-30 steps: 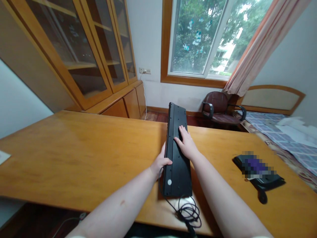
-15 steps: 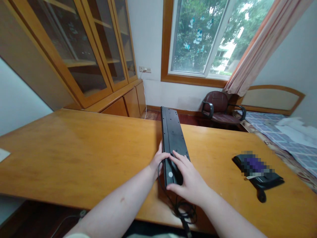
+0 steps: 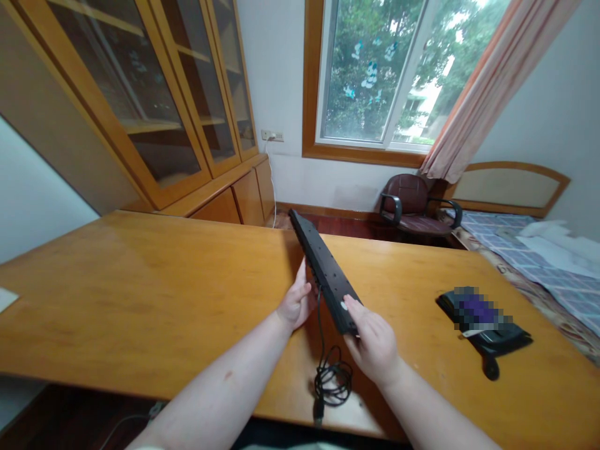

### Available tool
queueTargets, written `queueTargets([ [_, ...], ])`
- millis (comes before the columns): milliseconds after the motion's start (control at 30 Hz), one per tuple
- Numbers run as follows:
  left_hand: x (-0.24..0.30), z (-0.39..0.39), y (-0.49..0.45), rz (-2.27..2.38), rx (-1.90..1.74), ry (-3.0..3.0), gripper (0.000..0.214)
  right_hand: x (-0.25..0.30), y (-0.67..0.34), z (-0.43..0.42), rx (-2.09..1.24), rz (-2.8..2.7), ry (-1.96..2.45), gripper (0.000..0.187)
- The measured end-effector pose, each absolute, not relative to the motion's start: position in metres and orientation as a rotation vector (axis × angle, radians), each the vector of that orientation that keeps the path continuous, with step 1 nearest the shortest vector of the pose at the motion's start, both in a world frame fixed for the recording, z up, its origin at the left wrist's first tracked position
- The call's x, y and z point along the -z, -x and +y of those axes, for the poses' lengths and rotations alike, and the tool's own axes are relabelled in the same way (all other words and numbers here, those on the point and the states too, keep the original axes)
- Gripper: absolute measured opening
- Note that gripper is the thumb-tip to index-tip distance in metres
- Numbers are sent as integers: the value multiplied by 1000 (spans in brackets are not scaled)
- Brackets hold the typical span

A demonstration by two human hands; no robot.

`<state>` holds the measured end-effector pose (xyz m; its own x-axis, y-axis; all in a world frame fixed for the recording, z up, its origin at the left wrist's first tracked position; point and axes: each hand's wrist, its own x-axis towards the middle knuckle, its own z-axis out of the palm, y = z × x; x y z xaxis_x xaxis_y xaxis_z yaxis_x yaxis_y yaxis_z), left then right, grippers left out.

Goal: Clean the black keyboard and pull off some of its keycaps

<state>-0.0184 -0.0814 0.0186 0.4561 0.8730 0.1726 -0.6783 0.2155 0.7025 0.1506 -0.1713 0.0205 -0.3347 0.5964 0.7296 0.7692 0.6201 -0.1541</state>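
A black keyboard [image 3: 323, 262] is tilted on its long edge above the wooden desk, its screw-dotted underside facing up and to the right. My right hand [image 3: 375, 340] grips its near end, thumb below and fingers over the back by a small white round sticker. On the keyed side, my left hand [image 3: 296, 303] supports the keyboard, its fingers partly hidden behind it. From the keyboard's edge a thin black cable [image 3: 320, 331] hangs down to a coiled bundle [image 3: 334, 378] with a USB plug, near the desk's front edge.
On the desk's right side lies a black pouch-like item [image 3: 504, 342], partly pixelated, with a small black rounded object [image 3: 490, 367] beside it. The wooden desk [image 3: 154, 300] stretches left, where a white sheet's corner shows. Behind are a cabinet, an office chair [image 3: 410, 203] and a bed.
The keyboard has turned further onto its edge, its far end swinging left. My right hand has shifted to its near end, and the coiled cable now hangs left of that hand.
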Motion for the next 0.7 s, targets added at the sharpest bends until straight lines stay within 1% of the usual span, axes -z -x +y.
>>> queueTargets([
  [67,-17,-81,20,267,-1044,-822,94,-22,-158,-171,180,-1936,1143,53],
  [200,-11,-78,21,276,-980,-862,94,-25,-165,-171,-72,-1533,1373,28],
  [267,-7,-75,20,335,-998,-889,82,-31,-168,-168,-225,-1305,1427,22],
  [333,-3,-71,20,456,-1099,-950,63,-38,-175,-161,-365,-1091,1422,25],
  [400,-1,-67,21,658,-1291,-1075,45,-43,-187,-148,-473,-931,1369,29],
  [467,-1,-65,25,912,-1515,-1235,34,-44,-202,-132,-580,-842,1271,30],
  [567,-7,-64,34,1250,-1747,-1407,33,-34,-225,-110,-787,-728,1102,29],
  [700,-16,-59,51,1554,-1909,-1430,47,-12,-240,-98,-957,-617,1022,26],
])
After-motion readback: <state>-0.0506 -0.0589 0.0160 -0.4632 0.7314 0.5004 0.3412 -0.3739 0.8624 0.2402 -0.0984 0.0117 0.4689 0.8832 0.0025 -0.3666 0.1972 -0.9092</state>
